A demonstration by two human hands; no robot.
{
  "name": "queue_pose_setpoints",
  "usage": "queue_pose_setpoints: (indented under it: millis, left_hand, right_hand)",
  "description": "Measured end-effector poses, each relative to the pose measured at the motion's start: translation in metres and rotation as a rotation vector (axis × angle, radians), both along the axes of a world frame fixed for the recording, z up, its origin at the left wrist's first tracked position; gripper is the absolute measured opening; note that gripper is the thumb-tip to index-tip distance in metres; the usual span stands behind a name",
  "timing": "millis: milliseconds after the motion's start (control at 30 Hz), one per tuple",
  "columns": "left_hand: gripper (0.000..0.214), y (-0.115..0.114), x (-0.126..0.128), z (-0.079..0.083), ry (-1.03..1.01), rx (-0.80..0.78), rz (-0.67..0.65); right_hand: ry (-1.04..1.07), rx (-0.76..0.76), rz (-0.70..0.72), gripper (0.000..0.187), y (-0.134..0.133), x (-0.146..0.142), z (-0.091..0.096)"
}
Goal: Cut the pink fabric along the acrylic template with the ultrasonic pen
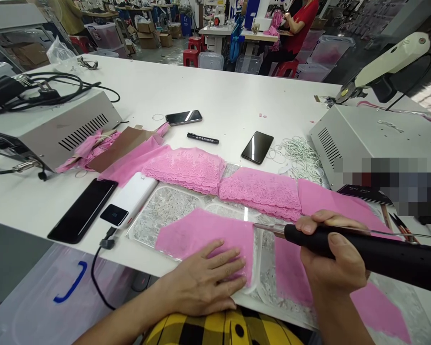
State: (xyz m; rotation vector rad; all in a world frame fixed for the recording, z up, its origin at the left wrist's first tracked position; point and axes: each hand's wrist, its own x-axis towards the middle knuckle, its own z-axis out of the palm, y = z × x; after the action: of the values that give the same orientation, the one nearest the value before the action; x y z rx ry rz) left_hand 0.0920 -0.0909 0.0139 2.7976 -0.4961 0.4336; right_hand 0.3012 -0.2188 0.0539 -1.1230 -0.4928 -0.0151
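Note:
My left hand (210,275) lies flat, fingers spread, on a cut piece of pink fabric (204,230). That fabric rests on a clear plastic panel (158,206) with a crinkled grey surface. In my right hand (332,254) is a black-handled tool (373,254) with a thin metal tip, fingers wrapped round the grip. Its tip meets the right upper corner of the fabric. Another pink piece (290,275) lies partly under my right hand. Just beyond are two stacks of pink lace, a left one (187,167) and a right one (260,191).
Grey metal boxes stand at left (68,124) and right (373,143). Phones, a black marker (203,138), a white power bank (127,199) and tangled white elastic (298,155) lie around the panel. A cream cutter (391,62) stands behind. A person in red (301,28) sits far off.

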Motion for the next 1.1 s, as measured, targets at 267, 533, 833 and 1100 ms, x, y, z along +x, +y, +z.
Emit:
queue_pose_setpoints:
  millis: [267,533,833,1100]
  left_hand:
    - [0.038,-0.0013,-0.0007,-0.0051,-0.027,0.002,0.013]
    - [0.036,-0.002,-0.0012,-0.0043,-0.043,-0.014,0.021]
    - [0.035,-0.0018,-0.0003,-0.0027,-0.062,-0.016,0.02]
    - [0.034,-0.0007,0.0004,0.0006,-0.053,-0.006,0.01]
  right_hand:
    - [-0.032,-0.003,-0.004,0.01,0.0026,-0.0007,0.0023]
    - [0.03,0.023,-0.041,0.013,-0.0009,0.0024,0.0047]
    - [0.007,0.032,0.014,0.015,0.0004,0.0007,-0.0011]
    - [-0.047,0.001,0.032,0.01,-0.0007,0.0005,-0.0015]
